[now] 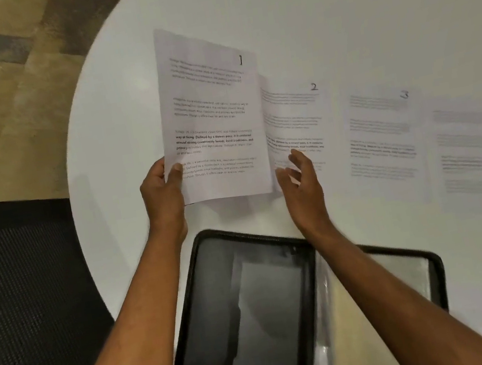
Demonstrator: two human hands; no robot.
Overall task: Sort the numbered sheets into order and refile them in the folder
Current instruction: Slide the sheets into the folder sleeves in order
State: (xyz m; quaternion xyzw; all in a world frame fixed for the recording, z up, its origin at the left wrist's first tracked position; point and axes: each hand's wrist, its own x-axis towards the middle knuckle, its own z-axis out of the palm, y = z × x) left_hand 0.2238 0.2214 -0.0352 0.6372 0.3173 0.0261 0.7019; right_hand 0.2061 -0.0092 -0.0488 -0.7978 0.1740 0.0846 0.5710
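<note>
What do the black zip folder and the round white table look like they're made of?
Black zip folder: likely fabric or synthetic leather at its stitched, zipped rim, with glossy clear plastic sleeves inside that catch glare. Round white table: smooth matte laminate, probably; it shows only soft reflections and no grain.

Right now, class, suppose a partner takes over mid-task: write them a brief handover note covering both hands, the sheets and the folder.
Left hand grips sheet 1 by its lower left corner, lifted off the table.
Right hand is open, holding nothing, over the bottom of sheet 2.
Sheet 3 and sheet 4 lie flat in a row to the right.
Folder lies open near the table edge.
Done: sheets laid out in order.
Left: stack and refile them.
</note>
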